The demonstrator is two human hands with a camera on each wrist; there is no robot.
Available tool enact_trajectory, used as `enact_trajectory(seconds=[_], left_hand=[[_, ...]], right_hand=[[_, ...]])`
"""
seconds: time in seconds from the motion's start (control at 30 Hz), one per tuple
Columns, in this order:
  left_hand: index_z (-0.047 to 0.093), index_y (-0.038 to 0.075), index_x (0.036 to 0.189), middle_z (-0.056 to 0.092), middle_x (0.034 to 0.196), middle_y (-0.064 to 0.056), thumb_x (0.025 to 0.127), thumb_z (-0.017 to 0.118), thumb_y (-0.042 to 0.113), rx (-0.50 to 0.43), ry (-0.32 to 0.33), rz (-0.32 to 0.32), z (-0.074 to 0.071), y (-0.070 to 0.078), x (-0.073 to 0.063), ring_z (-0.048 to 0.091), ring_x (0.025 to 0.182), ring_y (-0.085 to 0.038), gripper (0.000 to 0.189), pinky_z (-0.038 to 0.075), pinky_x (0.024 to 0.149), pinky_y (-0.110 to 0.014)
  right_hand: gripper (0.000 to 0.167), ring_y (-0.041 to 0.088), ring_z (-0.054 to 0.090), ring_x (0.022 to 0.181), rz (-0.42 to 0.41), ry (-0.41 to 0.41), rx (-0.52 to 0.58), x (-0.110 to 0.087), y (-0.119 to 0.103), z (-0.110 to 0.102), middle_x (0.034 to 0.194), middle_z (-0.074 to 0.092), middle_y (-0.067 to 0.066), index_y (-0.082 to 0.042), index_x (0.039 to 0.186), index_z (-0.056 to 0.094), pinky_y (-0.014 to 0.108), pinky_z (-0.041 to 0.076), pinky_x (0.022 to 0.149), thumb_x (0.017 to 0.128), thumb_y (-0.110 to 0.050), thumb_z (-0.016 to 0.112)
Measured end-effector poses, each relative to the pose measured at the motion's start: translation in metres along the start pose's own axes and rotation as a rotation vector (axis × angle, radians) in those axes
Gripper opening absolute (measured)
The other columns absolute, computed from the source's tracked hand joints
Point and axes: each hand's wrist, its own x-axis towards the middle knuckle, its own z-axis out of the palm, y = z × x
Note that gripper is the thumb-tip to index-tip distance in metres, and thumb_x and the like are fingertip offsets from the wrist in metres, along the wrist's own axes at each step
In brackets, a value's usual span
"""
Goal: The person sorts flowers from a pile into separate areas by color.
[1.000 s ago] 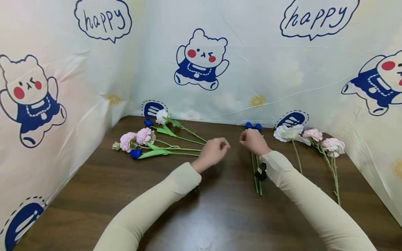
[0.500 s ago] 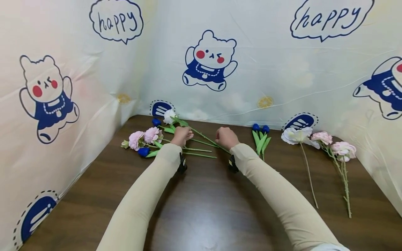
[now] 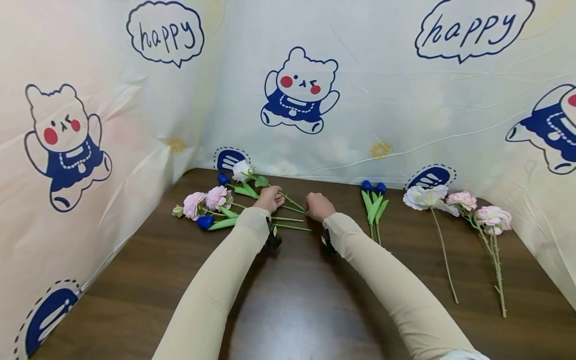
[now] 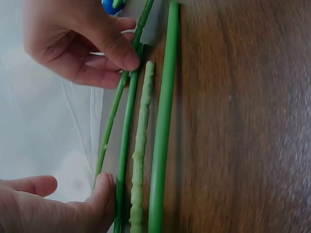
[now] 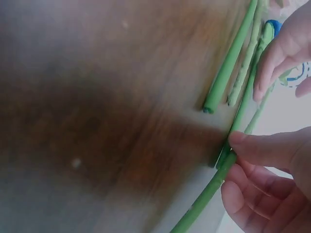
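A white rose (image 3: 242,171) lies at the back left, its thin green stem (image 4: 112,114) slanting towards the middle of the table. My right hand (image 3: 320,206) pinches this stem near its lower end between thumb and fingers, clearest in the right wrist view. Farther up the stem, my left hand (image 3: 268,199) is low over it with thumb and finger spread apart, one fingertip right beside the stem. Under and beside the hands lie the stems of a back blue tulip (image 3: 223,179), a pink flower spray (image 3: 217,198) and a front blue tulip (image 3: 205,222).
Two blue tulips (image 3: 373,187) lie together right of my right hand. Farther right are a white poppy-like flower (image 3: 425,198) and a pink flower spray (image 3: 493,219). A printed cloth (image 3: 351,100) rises behind the brown table (image 3: 288,300).
My right hand has moved left from over the right blue tulips and taken hold of the white rose's stem. My left hand has moved left, up along the stems.
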Motion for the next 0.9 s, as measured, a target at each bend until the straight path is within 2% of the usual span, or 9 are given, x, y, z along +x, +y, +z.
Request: enact_trajectory(seconds=[0.07, 0.13, 0.2, 0.33, 0.43, 0.53, 0.67, 0.7, 0.9], left_hand=[[0.032, 0.012, 0.145, 0.051, 0.132, -0.017, 0.092, 0.057, 0.013, -0.035, 0.021, 0.033, 0.000, -0.003, 0.000, 0.059, 0.110, -0.024, 0.058, 0.053, 0.085, -0.028], [0.037, 0.008, 0.141, 0.056, 0.124, -0.017, 0.092, 0.056, 0.010, -0.036, 0.048, 0.078, 0.003, -0.001, -0.023, 0.063, 0.105, -0.025, 0.053, 0.055, 0.079, -0.028], [0.042, 0.005, 0.137, 0.058, 0.121, -0.017, 0.094, 0.054, 0.010, -0.028, 0.076, 0.116, 0.009, 0.007, -0.067, 0.064, 0.107, -0.027, 0.046, 0.055, 0.082, -0.029], [0.050, 0.000, 0.131, 0.057, 0.123, -0.019, 0.096, 0.051, 0.009, -0.004, 0.086, 0.182, 0.024, 0.027, -0.171, 0.059, 0.116, -0.029, 0.036, 0.051, 0.094, -0.032], [0.050, -0.005, 0.128, 0.056, 0.124, -0.021, 0.096, 0.051, 0.008, 0.040, 0.045, 0.230, 0.030, 0.034, -0.223, 0.058, 0.117, -0.030, 0.035, 0.048, 0.098, -0.033], [0.058, -0.002, 0.115, 0.065, 0.112, -0.019, 0.093, 0.057, 0.011, 0.112, 0.007, 0.308, 0.030, 0.031, -0.233, 0.068, 0.097, -0.024, 0.026, 0.053, 0.089, -0.031], [0.063, 0.003, 0.097, 0.071, 0.083, -0.010, 0.087, 0.067, 0.015, 0.162, -0.015, 0.424, 0.033, 0.021, -0.225, 0.067, 0.063, -0.009, 0.016, 0.058, 0.069, -0.028], [0.063, 0.002, 0.096, 0.071, 0.083, -0.010, 0.087, 0.067, 0.015, 0.166, -0.024, 0.442, 0.036, 0.020, -0.229, 0.067, 0.062, -0.009, 0.016, 0.058, 0.068, -0.028], [0.060, 0.004, 0.091, 0.064, 0.077, -0.004, 0.086, 0.068, 0.012, 0.134, -0.100, 0.418, 0.068, 0.017, -0.249, 0.065, 0.059, -0.008, 0.013, 0.058, 0.072, -0.029]], right_hand=[[0.025, 0.010, 0.035, 0.052, -0.003, 0.009, -0.010, -0.002, -0.002, 0.000, 0.054, 0.044, -0.002, -0.008, 0.061, 0.058, 0.023, 0.032, 0.050, 0.083, 0.000, 0.066], [0.016, 0.011, 0.041, 0.055, -0.012, 0.028, 0.000, -0.006, -0.005, -0.002, 0.060, 0.053, 0.000, -0.005, 0.069, 0.063, 0.024, 0.037, 0.052, 0.083, 0.001, 0.064], [0.011, 0.012, 0.049, 0.059, -0.025, 0.047, 0.013, -0.011, -0.008, -0.006, 0.068, 0.061, 0.003, -0.004, 0.075, 0.066, 0.025, 0.043, 0.056, 0.083, 0.002, 0.062], [0.007, 0.016, 0.058, 0.067, -0.042, 0.058, 0.029, -0.024, -0.010, -0.016, 0.080, 0.067, 0.008, -0.003, 0.083, 0.067, 0.030, 0.050, 0.063, 0.083, 0.001, 0.062], [0.005, 0.018, 0.058, 0.069, -0.026, 0.040, 0.036, -0.036, -0.009, -0.024, 0.082, 0.067, 0.009, -0.003, 0.085, 0.067, 0.031, 0.050, 0.065, 0.084, -0.001, 0.062], [0.004, 0.017, 0.057, 0.069, -0.005, 0.035, 0.038, -0.047, -0.005, -0.029, 0.082, 0.066, 0.008, -0.004, 0.086, 0.067, 0.030, 0.049, 0.064, 0.085, -0.004, 0.063], [0.006, 0.016, 0.057, 0.066, -0.003, 0.048, 0.050, -0.065, 0.004, -0.034, 0.078, 0.066, 0.007, -0.003, 0.088, 0.068, 0.029, 0.048, 0.062, 0.085, -0.005, 0.063], [0.006, 0.015, 0.057, 0.065, -0.008, 0.050, 0.056, -0.071, 0.006, -0.036, 0.077, 0.065, 0.006, -0.002, 0.089, 0.067, 0.029, 0.048, 0.061, 0.086, -0.005, 0.063], [0.007, 0.015, 0.057, 0.064, -0.041, 0.090, 0.093, -0.108, 0.019, -0.049, 0.075, 0.066, 0.007, 0.000, 0.089, 0.066, 0.030, 0.049, 0.059, 0.085, -0.005, 0.062]])
